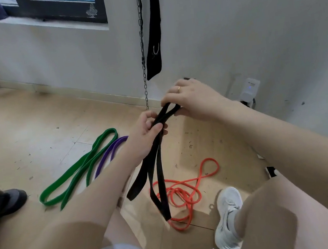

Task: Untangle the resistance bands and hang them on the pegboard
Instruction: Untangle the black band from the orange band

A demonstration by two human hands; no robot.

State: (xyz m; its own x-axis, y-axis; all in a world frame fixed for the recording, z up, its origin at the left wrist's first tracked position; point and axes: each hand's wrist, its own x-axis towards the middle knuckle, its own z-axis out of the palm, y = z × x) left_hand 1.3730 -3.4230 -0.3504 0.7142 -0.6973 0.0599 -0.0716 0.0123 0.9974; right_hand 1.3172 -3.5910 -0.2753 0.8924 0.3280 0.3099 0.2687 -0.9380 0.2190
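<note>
A black resistance band point(155, 172) hangs folded from both my hands above the floor. My left hand point(145, 135) grips its gathered strands, and my right hand point(191, 101) pinches the loop at its top end. Below it a thin orange band point(181, 193) lies tangled in coils on the floor. To the left, a green band point(75, 174) and a purple band point(108, 155) lie stretched out side by side, the green one crossing over itself. No pegboard is in view.
A metal chain point(143, 64) and a black strap point(152, 41) hang down the white wall ahead. A white plug-in device point(250, 91) sits low on the wall at right. My white shoe point(228, 218) stands near the orange band. A dark shoe point(11, 200) is at far left.
</note>
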